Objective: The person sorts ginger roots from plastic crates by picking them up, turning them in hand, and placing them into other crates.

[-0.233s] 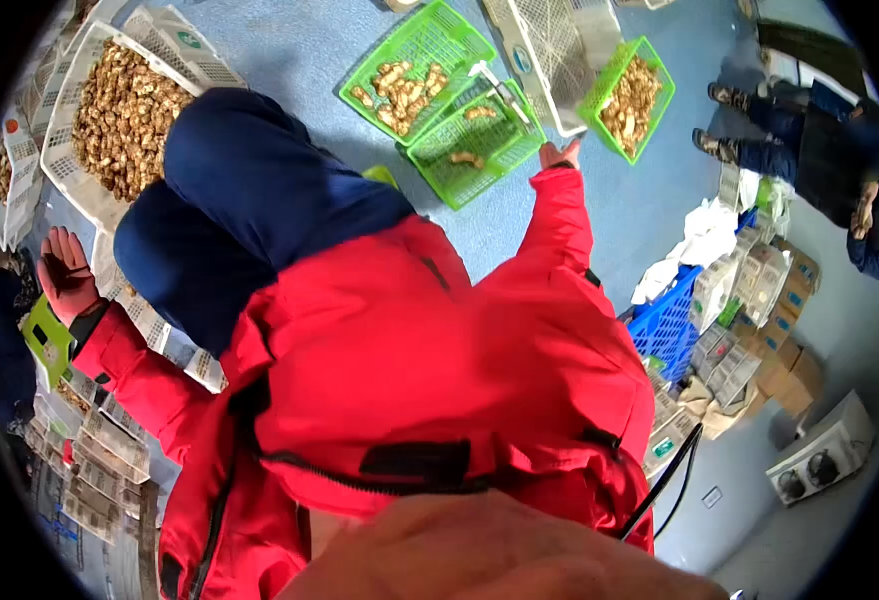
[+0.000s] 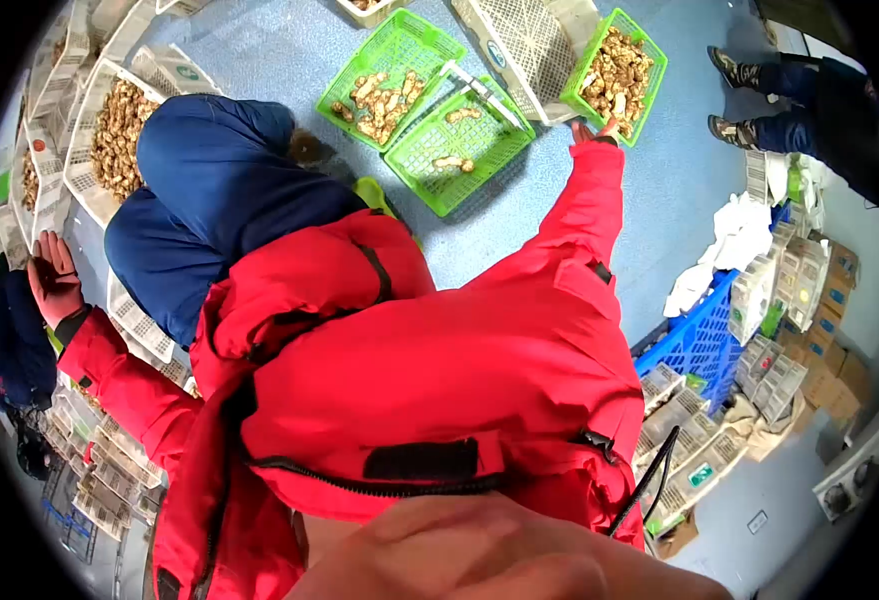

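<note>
My right hand [image 2: 596,132] reaches out over the floor, fingers apart, at the near edge of a small green basket [image 2: 653,78] full of brown-and-cream mushrooms [image 2: 616,72]. Whether the fingertips touch the rim is unclear. To the left of that hand stand two more green baskets: the nearer one [image 2: 414,180] holds a few mushrooms, and the farther one [image 2: 439,45] holds a loose heap. Across their adjoining rims lies a pale tool resembling a caliper [image 2: 494,100]. My left hand [image 2: 55,280] is out to the side, palm up, fingers extended, holding nothing.
A white crate of mushrooms [image 2: 119,140] stands beyond my bent knees. A whitish crate [image 2: 524,50] is beside the small green basket. Another person [image 2: 789,110] stands at upper right. A blue crate [image 2: 694,330] and stacked cartons [image 2: 829,330] are at right; white crates [image 2: 99,450] crowd the left.
My right hand has moved away from the nearer green basket to the edge of the small full one. My left hand stays open at the side. The whole view has shifted slightly.
</note>
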A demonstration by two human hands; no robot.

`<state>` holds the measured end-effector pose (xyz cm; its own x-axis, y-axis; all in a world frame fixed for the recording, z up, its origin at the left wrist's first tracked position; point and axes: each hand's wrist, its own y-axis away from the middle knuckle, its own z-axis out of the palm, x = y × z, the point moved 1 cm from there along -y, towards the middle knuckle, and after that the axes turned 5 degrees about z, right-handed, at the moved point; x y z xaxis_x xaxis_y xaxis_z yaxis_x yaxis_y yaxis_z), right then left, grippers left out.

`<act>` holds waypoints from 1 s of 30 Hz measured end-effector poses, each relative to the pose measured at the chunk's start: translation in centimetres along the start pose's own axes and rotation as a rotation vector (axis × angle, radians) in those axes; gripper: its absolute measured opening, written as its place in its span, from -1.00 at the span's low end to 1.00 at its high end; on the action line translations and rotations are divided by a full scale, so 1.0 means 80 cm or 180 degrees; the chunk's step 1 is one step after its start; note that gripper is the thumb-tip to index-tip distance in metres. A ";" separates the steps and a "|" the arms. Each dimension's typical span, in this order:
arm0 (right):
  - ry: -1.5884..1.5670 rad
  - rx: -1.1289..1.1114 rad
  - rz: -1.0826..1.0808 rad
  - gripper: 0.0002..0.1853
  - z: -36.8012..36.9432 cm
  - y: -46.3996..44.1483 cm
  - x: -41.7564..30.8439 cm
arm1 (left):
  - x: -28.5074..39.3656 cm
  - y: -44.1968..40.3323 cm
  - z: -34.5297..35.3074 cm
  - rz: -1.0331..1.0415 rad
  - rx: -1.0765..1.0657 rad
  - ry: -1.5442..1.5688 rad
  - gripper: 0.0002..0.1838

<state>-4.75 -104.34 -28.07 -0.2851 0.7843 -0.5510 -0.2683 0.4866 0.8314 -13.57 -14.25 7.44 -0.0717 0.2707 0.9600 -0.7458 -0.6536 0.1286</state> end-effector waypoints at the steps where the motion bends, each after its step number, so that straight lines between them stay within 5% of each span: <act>1: -0.0139 -0.0421 -0.0039 -0.28 0.026 -0.035 0.000 | -0.003 0.003 0.012 0.0090 -0.0034 0.0007 -0.48; 3: -0.0150 -0.0942 0.0019 -0.48 0.041 -0.064 -0.008 | -0.013 0.017 0.022 0.0053 -0.0057 -0.0010 -0.48; 5: -0.0215 -0.1210 -0.0432 -0.47 0.045 -0.152 0.011 | -0.021 0.034 0.042 -0.0010 -0.0014 -0.0029 -0.48; 6: -0.0634 -0.1292 -0.0005 -0.46 0.060 -0.133 0.007 | -0.024 0.049 0.058 -0.0028 0.0078 -0.0177 -0.48; 7: -0.0267 -0.1452 -0.0581 -0.44 0.065 -0.111 0.007 | -0.030 0.054 0.066 -0.0035 0.0144 -0.0135 -0.48; 10: -0.1255 -0.1414 0.0019 -0.44 0.068 -0.129 -0.002 | -0.043 0.058 0.056 -0.0050 0.0234 -0.0026 -0.50; 13: -0.0423 -0.1347 -0.1318 -0.48 0.075 -0.149 0.024 | -0.049 0.051 0.052 0.0005 0.0185 -0.0010 -0.50; 16: 0.0328 -0.1276 -0.1959 -0.54 0.053 -0.079 0.023 | -0.044 0.029 0.031 -0.0050 0.0008 0.0083 -0.49; 18: -0.1135 -0.1453 -0.0636 -0.55 0.037 -0.029 0.012 | -0.036 0.020 0.028 -0.0071 -0.0081 0.0172 -0.49; 19: -0.1401 -0.1587 -0.0791 -0.56 0.015 -0.072 0.026 | -0.034 0.011 0.020 -0.0083 -0.0267 0.0207 -0.48; 20: -0.0590 -0.1647 -0.1374 -0.50 -0.005 -0.071 0.034 | -0.035 0.009 0.024 -0.0010 -0.0206 0.0142 -0.49; 22: -0.1817 -0.1784 -0.1201 -0.50 -0.046 -0.081 0.068 | -0.035 0.007 0.044 0.0076 -0.0106 -0.0020 -0.49; 24: -0.1739 -0.1542 -0.1076 -0.50 -0.093 -0.077 0.101 | -0.041 0.010 0.068 0.0067 -0.0134 -0.0065 -0.49; 25: -0.0384 -0.0992 -0.2028 -0.50 -0.119 -0.069 0.122 | -0.045 0.001 0.061 0.0018 -0.0303 -0.0023 -0.50; 27: 0.1414 -0.0047 -0.2519 -0.47 -0.172 -0.049 0.154 | -0.050 0.006 0.077 -0.0074 -0.0418 0.0032 -0.49; 28: 0.1795 0.0281 -0.2148 -0.46 -0.198 -0.042 0.163 | -0.054 0.017 0.094 -0.0075 -0.0337 -0.0031 -0.50; 30: 0.4924 0.2485 -0.1841 -0.42 -0.190 0.031 0.164 | -0.056 0.030 0.117 -0.0053 -0.0179 -0.0188 -0.50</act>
<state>-23.17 -98.71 -34.33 -0.9425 -0.3280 0.0649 -0.3186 0.9398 0.1235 -8.82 -23.61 5.77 -0.0208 0.2379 0.9711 -0.7826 -0.6083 0.1323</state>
